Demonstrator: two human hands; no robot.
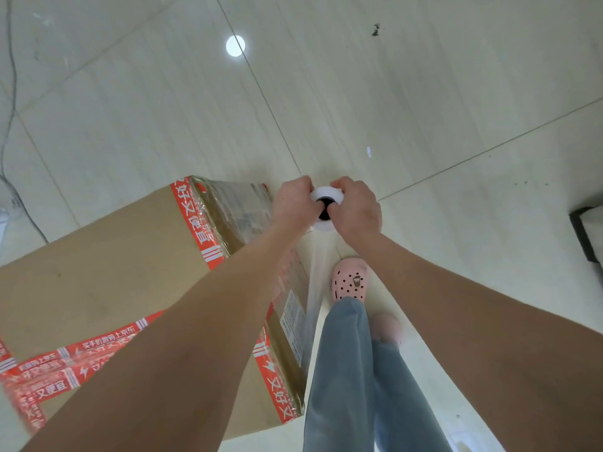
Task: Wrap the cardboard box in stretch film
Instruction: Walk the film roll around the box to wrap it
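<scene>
the left grip (293,203) and right grip (357,212) each curl tight round the top end of the upright film roll (327,194), thumbs at its dark core. a clear sheet (317,282) stretches from the roll to the red-taped cardboard box (98,272), which stands on the floor (424,109) just left of both grips.

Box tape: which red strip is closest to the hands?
The red strip at the far end of the cardboard box, just left of the left hand; the other strips sit at its near end.

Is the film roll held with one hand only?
No, the left hand and right hand both grip the film roll at its top end.
</scene>
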